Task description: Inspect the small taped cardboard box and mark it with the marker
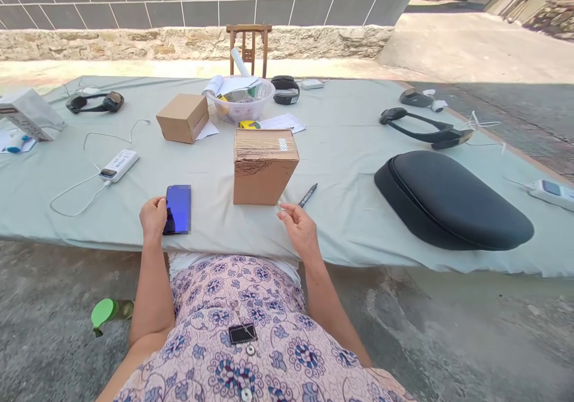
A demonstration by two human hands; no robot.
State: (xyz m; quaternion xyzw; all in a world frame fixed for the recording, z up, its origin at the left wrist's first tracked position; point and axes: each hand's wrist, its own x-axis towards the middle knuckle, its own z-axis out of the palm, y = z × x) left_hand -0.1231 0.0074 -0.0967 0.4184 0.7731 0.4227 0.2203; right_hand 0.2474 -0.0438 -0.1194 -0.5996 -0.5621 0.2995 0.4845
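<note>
You are at a table [345, 210] covered with a pale green cloth, your forearms over its near edge. Straight ahead of you stands a brown cardboard box [256, 180], upright, with dark scribble-like lines on its upper front and a small white label on top.

Your right hand [299, 230] is just beside the box's lower right corner. Its fingers are partly bent, thumb and forefinger tips close together but slightly parted, with nothing visible between them; whether a fingertip touches the box, you cannot tell from this angle. A dark pen [308, 194] lies just beyond that hand.

Your left hand [153, 215] is curled into a loose fist against or just beside the left edge of a smartphone [179, 209], its screen blue; contact is unclear. The phone lies flat, left of the box.

Farther back on your left are a smaller cardboard box [183, 118] and a white power bank [119, 166] with a cable. Behind the central box, a translucent plastic basin [242, 112] holds papers and other items. On your right are a rounded black case [452, 198] and a black headband-style device [415, 124].
</note>
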